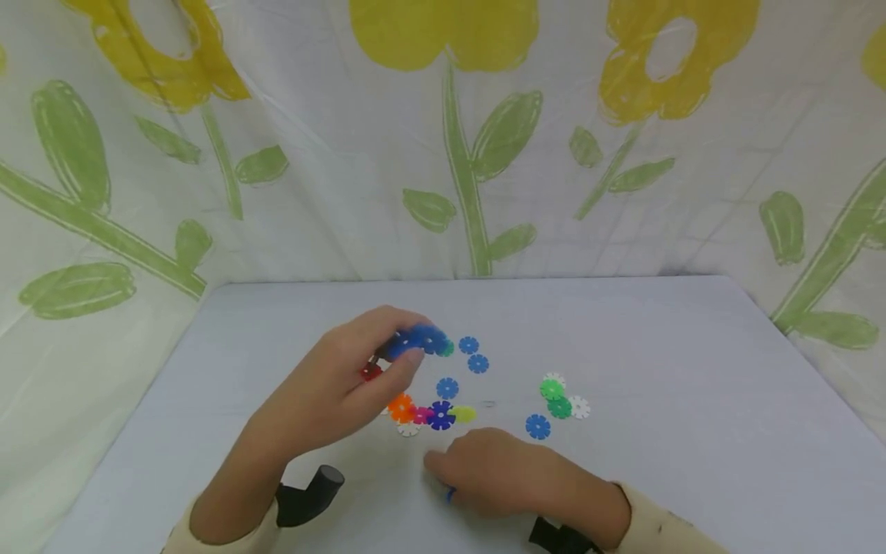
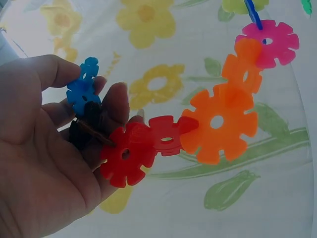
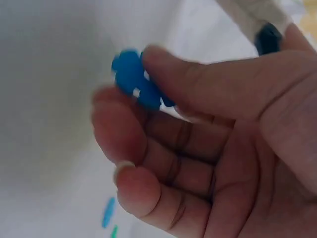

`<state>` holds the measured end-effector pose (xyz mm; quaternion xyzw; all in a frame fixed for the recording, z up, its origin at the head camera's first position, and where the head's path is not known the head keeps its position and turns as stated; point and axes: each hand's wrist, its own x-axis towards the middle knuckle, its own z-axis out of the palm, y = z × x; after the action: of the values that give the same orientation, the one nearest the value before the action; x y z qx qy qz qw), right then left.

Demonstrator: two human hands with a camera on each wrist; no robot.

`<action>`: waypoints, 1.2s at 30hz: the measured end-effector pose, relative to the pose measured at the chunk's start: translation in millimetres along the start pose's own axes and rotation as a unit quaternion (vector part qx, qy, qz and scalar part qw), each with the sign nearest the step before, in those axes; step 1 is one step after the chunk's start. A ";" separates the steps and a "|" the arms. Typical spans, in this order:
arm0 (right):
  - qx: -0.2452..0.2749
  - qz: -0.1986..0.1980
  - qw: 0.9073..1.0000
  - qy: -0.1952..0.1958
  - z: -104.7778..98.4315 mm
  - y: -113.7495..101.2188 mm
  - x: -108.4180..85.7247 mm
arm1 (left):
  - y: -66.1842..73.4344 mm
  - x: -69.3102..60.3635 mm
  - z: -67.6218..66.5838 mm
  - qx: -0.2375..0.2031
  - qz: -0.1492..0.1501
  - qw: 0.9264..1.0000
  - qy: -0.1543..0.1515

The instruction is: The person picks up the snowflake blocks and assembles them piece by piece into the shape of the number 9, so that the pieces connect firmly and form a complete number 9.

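My left hand grips one end of a chain of notched plastic snowflake discs above the table. In the left wrist view, blue discs sit between its thumb and fingers, joined to black pieces, then red discs, orange discs and a pink disc. The chain runs on to a dark blue disc and a yellow one. My right hand is low over the near table, pinching a blue snowflake disc between thumb and index finger; its other fingers are curled.
Loose blue discs lie beyond the chain, and another blue disc is to the right. Beside it sit green discs and white discs. A white disc lies below the chain. A flowered curtain hangs behind the table.
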<state>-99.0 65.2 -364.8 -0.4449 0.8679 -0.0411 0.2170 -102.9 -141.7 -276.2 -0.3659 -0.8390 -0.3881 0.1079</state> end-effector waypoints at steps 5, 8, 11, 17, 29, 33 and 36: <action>0.143 -0.081 0.985 0.057 -23.4 11.0 -19.1 | 1.1 1.0 -0.5 0.005 0.007 1.000 0.005; 0.258 -0.176 0.937 0.153 -39.4 21.7 -32.0 | 2.3 1.5 -1.2 0.006 0.015 1.000 0.011; 0.350 -0.231 0.871 0.257 -50.7 29.7 -42.5 | 3.7 1.5 -0.6 -0.001 0.017 1.000 0.013; 0.425 -0.257 0.785 0.370 -59.3 33.8 -50.9 | 4.6 1.2 5.9 -0.022 0.022 0.999 -0.004; 0.472 -0.278 0.764 0.340 -57.9 30.9 -53.4 | 5.5 3.4 22.2 0.011 0.044 0.999 -0.022; 0.483 -0.270 0.761 0.338 -58.4 31.0 -55.1 | 6.0 4.1 26.1 0.063 0.057 0.996 -0.013; 0.493 -0.266 0.758 0.333 -58.8 30.8 -55.7 | 6.8 4.2 28.3 0.095 0.069 0.993 -0.008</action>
<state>-118.1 120.6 -301.0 -0.4478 0.5920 -0.6648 0.0836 -98.1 -115.9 -289.5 -0.4143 -0.8455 -0.2956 0.1615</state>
